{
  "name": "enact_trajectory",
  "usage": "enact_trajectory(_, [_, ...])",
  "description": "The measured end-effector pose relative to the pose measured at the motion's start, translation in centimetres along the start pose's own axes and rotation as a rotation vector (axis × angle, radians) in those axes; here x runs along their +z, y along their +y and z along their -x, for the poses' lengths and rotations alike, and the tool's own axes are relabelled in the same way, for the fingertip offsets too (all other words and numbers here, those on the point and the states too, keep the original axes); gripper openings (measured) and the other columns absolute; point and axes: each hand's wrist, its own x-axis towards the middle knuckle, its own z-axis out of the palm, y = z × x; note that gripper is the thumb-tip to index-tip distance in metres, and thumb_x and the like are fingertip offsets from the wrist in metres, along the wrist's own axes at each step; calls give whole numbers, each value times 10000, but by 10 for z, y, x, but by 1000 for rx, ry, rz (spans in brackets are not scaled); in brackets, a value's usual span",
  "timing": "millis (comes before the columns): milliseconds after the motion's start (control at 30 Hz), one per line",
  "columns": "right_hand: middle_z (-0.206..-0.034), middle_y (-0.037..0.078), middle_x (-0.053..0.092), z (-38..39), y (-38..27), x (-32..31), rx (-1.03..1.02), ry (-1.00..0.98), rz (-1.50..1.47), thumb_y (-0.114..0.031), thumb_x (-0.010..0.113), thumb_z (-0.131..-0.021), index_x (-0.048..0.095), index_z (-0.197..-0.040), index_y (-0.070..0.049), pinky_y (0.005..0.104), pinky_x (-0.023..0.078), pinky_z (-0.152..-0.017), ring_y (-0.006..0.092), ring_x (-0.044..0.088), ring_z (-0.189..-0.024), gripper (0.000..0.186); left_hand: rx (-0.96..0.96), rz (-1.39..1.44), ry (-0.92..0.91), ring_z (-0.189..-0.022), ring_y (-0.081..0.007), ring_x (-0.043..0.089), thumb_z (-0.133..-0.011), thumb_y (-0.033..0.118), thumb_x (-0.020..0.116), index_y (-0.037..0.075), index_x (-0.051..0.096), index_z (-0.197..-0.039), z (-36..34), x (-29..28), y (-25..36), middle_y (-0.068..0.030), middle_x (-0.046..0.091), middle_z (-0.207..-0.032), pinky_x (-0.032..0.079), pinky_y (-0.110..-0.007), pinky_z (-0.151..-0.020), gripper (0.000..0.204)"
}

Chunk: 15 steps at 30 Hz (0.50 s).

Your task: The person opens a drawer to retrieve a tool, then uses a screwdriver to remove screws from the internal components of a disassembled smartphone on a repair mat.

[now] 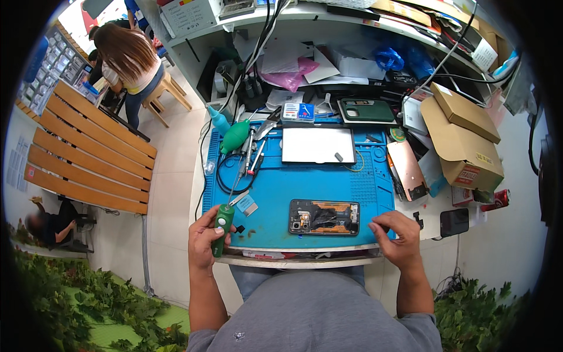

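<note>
My left hand (203, 239) is wrapped round a green cordless power tool (220, 234) with a pale button. A thin metal shaft points away from its top, over the near left of the blue work mat (270, 190). An opened smartphone (324, 218) lies sideways on the mat's near edge, its inner parts and orange-brown flex strips showing. Just right of it hovers my right hand (400, 239), apart from the phone. Its thumb and fingertips are pressed together, and whatever they pinch is too small to make out. A small grey-blue card (247, 204) lies near the tool.
A white-topped tray (317, 145) stands behind the phone. A green blower bulb (235, 136) and several hand tools lie at left. To the right are a rose-gold phone panel (407, 168), cardboard boxes (460, 141), a black device (454, 223) and a red can (496, 200).
</note>
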Motion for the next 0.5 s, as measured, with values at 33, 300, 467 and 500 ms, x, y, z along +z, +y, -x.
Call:
enact_trajectory(33, [-947, 131, 833, 2, -3, 3, 1, -1, 0, 36, 918, -931, 843, -1037, 0, 353, 638, -699, 232, 809, -790, 134, -1, 0, 0, -721, -199, 714, -895, 165, 663, -125, 646, -1580, 1, 0, 0, -217, 805, -1019, 597, -324, -638, 744])
enact_trajectory(300, [-1058, 115, 854, 42, -27, 44, -152, -270, -27, -108, 964, -924, 856, -1122, -52, 391, 676, -810, 304, 835, -955, 232, -22, 35, 13, -744, -183, 707, -947, 104, 674, -122, 654, -1597, -1, 5, 3, -208, 809, -1048, 567, -318, -669, 689])
enact_trajectory(467, [-1188, 109, 841, 58, -30, 67, -192, -358, -65, -160, 932, -975, 839, -1208, -56, 415, 679, -924, 306, 821, -1074, 272, 17, 40, -23, -750, -176, 716, -954, 101, 675, -121, 650, -1608, 1, -1, -2, -208, 816, -1054, 578, -309, -674, 691])
enact_trajectory(500, [-1197, 105, 836, 60, -29, 69, -197, -370, -62, -169, 923, -986, 832, -1228, -53, 414, 676, -927, 306, 818, -1085, 283, 18, 40, -31, -750, -176, 716, -954, 101, 675, -121, 650, -1608, 0, 0, 0, -208, 816, -1054, 578, -309, -674, 691])
